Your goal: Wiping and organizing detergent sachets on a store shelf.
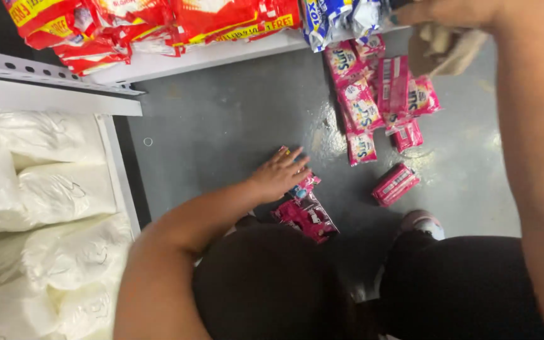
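A grey concrete floor (221,126) fills the middle of the view, seen from above, with a wet, shiny patch near its centre. Along the top edge runs a pale metal shelf (209,55) carrying red and yellow plastic packages (127,25), and beside them a blue and white package (335,16) hangs over the shelf lip. Down the left side, a lower shelf holds large white sacks (39,208) stacked close together. On the floor, just below the blue and white package, lies a loose cluster of pink sachets (379,94) with yellow and white labels, some overlapping; a single pink pack (396,184) lies a little apart from them, lower and to the right. The person's left hand (278,175) reaches down to the floor with its fingers (291,160) spread, the palm resting on the near end of a small pile of dark pink packs (306,217) that lies close to the person's dark-clothed knees. The right hand (454,12) is raised at the top edge of the view, near the shelf, closed around something beige and crumpled (445,50); what it is cannot be told, and the fingers there are mostly cut off by the picture's edge. A pale shoe toe (422,221) shows on the floor beside the right leg.
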